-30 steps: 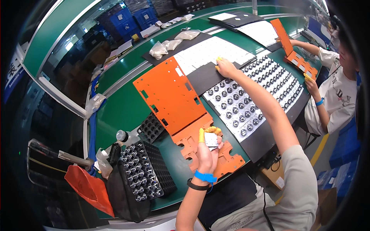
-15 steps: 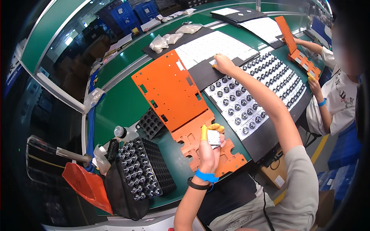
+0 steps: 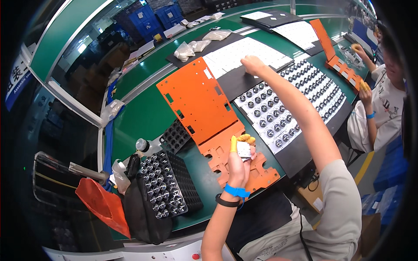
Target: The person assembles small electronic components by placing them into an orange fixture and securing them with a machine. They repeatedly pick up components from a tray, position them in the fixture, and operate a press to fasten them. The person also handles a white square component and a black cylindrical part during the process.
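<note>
My left hand [image 3: 240,158], with yellow finger cots and a blue wrist strap, is closed around small white square plates [image 3: 244,150]. It hovers over the lower part of an orange hinged fixture [image 3: 198,102], whose large panel stands raised behind it. My right hand [image 3: 254,65] reaches far forward to the near edge of a sheet of white square pieces [image 3: 244,50] on a black board. Its fingers are curled together, and whatever they may grip is hidden. Below my right forearm lie white panels with rows of round black-and-silver parts [image 3: 278,115].
At the left stand a black tray of round silver-topped parts [image 3: 163,185], a second black tray [image 3: 176,135], a clear bottle [image 3: 143,145] and an orange bag [image 3: 102,204]. Plastic bags [image 3: 191,48] lie at the back. A co-worker [image 3: 379,100] sits right, beside another orange fixture [image 3: 324,41].
My right hand has shifted slightly forward over the white sheet, its fingertips now turned out of sight. My left hand keeps its plates. The co-worker's far hand has left the orange fixture.
</note>
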Action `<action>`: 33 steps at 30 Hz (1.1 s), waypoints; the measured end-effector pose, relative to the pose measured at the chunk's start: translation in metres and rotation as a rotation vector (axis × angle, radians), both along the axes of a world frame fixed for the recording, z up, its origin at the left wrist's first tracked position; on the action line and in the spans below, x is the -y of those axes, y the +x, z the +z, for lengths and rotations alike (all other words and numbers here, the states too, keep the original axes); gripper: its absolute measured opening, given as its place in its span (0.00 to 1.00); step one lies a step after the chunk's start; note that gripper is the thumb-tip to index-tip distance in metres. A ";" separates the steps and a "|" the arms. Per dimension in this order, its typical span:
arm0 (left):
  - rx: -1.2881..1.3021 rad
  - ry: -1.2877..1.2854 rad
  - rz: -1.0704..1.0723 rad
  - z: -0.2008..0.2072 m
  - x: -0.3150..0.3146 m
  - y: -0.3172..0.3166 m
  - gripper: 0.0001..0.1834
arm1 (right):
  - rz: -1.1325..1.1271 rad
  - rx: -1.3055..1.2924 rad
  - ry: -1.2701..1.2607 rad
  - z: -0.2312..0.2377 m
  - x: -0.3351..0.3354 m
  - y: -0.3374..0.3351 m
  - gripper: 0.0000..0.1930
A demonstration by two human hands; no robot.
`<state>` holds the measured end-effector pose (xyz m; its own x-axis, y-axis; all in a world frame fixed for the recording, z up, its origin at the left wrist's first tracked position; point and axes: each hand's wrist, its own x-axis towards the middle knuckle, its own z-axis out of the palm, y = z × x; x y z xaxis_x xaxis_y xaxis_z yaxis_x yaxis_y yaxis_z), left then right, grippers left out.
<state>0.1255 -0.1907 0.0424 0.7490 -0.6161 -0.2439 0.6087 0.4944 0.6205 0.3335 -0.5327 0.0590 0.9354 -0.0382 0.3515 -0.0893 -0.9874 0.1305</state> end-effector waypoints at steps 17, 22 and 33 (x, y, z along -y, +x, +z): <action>0.032 0.004 -0.018 0.000 0.000 0.000 0.24 | 0.042 -0.227 0.217 -0.003 0.017 -0.066 0.19; 0.035 0.017 -0.021 0.000 0.000 0.000 0.24 | 0.089 -0.201 0.125 -0.007 0.018 -0.060 0.19; 0.084 0.027 -0.018 -0.006 -0.001 0.001 0.24 | 0.046 -0.089 0.064 -0.006 0.001 -0.045 0.13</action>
